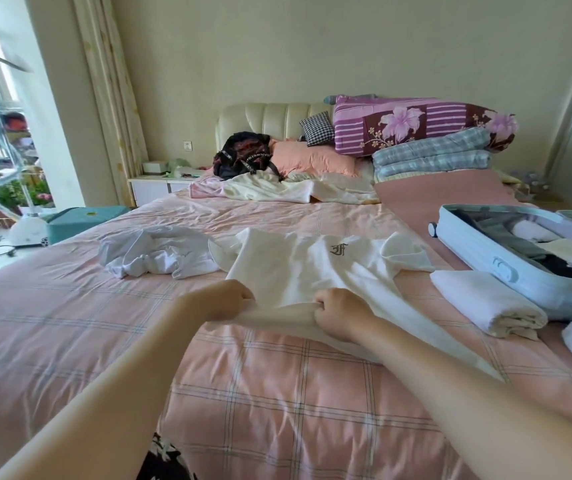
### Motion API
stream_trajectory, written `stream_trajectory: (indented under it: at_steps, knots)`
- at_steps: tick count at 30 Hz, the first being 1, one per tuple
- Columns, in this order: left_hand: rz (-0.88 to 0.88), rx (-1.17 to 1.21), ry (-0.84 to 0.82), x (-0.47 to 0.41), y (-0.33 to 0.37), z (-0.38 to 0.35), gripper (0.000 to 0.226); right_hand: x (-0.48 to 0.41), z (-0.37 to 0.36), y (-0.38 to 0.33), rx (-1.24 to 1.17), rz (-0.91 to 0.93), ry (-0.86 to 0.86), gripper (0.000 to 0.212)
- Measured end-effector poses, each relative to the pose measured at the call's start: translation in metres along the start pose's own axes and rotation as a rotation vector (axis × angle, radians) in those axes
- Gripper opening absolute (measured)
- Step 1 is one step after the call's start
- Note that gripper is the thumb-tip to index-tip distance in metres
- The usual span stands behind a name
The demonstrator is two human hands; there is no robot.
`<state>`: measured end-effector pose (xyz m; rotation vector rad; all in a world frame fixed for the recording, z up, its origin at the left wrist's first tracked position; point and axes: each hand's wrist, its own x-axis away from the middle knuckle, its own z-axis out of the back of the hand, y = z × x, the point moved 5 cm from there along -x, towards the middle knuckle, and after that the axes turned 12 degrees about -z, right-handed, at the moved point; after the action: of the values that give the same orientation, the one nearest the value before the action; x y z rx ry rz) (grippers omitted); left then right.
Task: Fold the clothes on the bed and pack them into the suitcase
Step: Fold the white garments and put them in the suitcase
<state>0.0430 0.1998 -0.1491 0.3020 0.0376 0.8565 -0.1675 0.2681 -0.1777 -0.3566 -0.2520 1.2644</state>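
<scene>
Both hands, left and right, grip the near hem of one white T-shirt spread mid-bed. One crumpled white garment left; one folded white bundle beside one open suitcase right.

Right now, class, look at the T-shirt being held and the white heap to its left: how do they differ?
The T-shirt lies spread out, dark logo showing; the heap is crumpled, no logo visible. The left hand and right hand grip the T-shirt's hem; nothing touches the heap. Both are pale cloth on the bed.
</scene>
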Motion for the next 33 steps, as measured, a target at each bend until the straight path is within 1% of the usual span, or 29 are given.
stream_trajectory:
  at_steps: [1,2,4,5,7,8,9,10,12,13,14,15,16,17,18,19,20,21,22,23,24,26,27,28,29,30,31,32,33]
  knots:
    - [0.045,-0.100,-0.113,0.002,-0.005,0.000,0.027,0.003,-0.003,-0.009,0.029,0.012,-0.087,0.025]
    - [0.109,-0.212,-0.233,0.007,-0.010,-0.001,0.025,0.009,-0.010,-0.019,0.101,0.035,-0.215,0.026]
    - [0.237,-0.352,-0.483,0.025,-0.010,-0.005,0.014,0.026,-0.030,-0.033,0.207,0.049,-0.538,0.021]
    - [0.281,-0.332,-0.552,0.031,-0.007,-0.009,0.010,0.038,-0.038,-0.036,0.167,0.023,-0.715,0.019]
    - [0.322,-0.192,-0.595,0.039,0.001,-0.017,0.013,0.061,-0.044,-0.040,-0.036,-0.064,-1.024,0.024]
    - [0.334,-0.115,-0.614,0.043,0.006,-0.021,0.016,0.068,-0.042,-0.040,-0.141,-0.087,-1.100,0.022]
    - [0.349,-0.028,-0.621,0.045,0.011,-0.026,0.017,0.068,-0.037,-0.040,-0.227,-0.087,-1.089,0.019]
    - [0.339,0.045,-0.612,0.043,0.017,-0.032,0.016,0.062,-0.030,-0.036,-0.295,-0.086,-0.992,0.017]
    - [0.196,0.122,-0.495,0.026,0.030,-0.037,0.017,0.042,-0.006,-0.018,-0.324,-0.103,-0.622,0.021]
    - [0.104,0.136,-0.398,0.015,0.039,-0.037,0.019,0.032,0.008,-0.003,-0.255,-0.113,-0.415,0.025]
    - [0.027,0.136,-0.302,0.002,0.048,-0.036,0.021,0.024,0.021,0.015,-0.125,-0.126,-0.232,0.027]
    - [-0.039,0.141,-0.225,-0.008,0.062,-0.036,0.022,0.018,0.031,0.034,0.039,-0.151,-0.098,0.029]
    - [-0.094,0.147,-0.169,-0.018,0.075,-0.036,0.024,0.014,0.036,0.055,0.183,-0.215,-0.031,0.034]
    - [-0.134,0.147,-0.131,-0.027,0.087,-0.038,0.026,0.012,0.038,0.078,0.278,-0.312,-0.011,0.044]
    - [-0.167,0.133,-0.105,-0.037,0.100,-0.042,0.030,0.014,0.037,0.100,0.308,-0.415,-0.031,0.053]
    - [-0.194,0.114,-0.092,-0.046,0.111,-0.046,0.033,0.017,0.035,0.119,0.283,-0.475,-0.062,0.061]
    - [-0.212,0.100,-0.083,-0.055,0.121,-0.051,0.036,0.018,0.032,0.132,0.231,-0.476,-0.097,0.066]
    - [-0.227,0.088,-0.072,-0.064,0.130,-0.056,0.039,0.018,0.029,0.142,0.157,-0.429,-0.117,0.067]
    - [-0.246,0.086,-0.056,-0.075,0.141,-0.060,0.041,0.019,0.032,0.150,0.087,-0.377,-0.116,0.063]
    - [-0.262,0.085,-0.029,-0.081,0.146,-0.062,0.043,0.018,0.032,0.152,0.031,-0.323,-0.102,0.053]
    - [-0.284,0.084,-0.005,-0.089,0.154,-0.064,0.045,0.018,0.038,0.158,0.037,-0.314,-0.090,0.041]
    - [-0.312,0.066,0.031,-0.107,0.169,-0.066,0.050,0.014,0.054,0.169,0.142,-0.346,-0.107,0.021]
    - [-0.316,0.052,0.031,-0.115,0.175,-0.068,0.053,0.014,0.060,0.175,0.223,-0.371,-0.179,0.017]
    - [-0.313,0.039,0.014,-0.122,0.181,-0.069,0.054,0.017,0.066,0.178,0.289,-0.425,-0.300,0.015]
    - [-0.309,0.031,-0.023,-0.130,0.185,-0.071,0.055,0.021,0.073,0.181,0.317,-0.479,-0.424,0.018]
    - [-0.305,0.026,-0.076,-0.137,0.189,-0.073,0.055,0.021,0.079,0.184,0.323,-0.523,-0.510,0.027]
    - [-0.296,0.024,-0.124,-0.144,0.191,-0.076,0.052,0.017,0.085,0.185,0.312,-0.530,-0.541,0.034]
    - [-0.284,0.023,-0.152,-0.152,0.191,-0.078,0.048,0.008,0.088,0.186,0.297,-0.514,-0.511,0.037]
    - [-0.279,0.020,-0.155,-0.160,0.191,-0.077,0.044,-0.005,0.092,0.187,0.270,-0.470,-0.411,0.034]
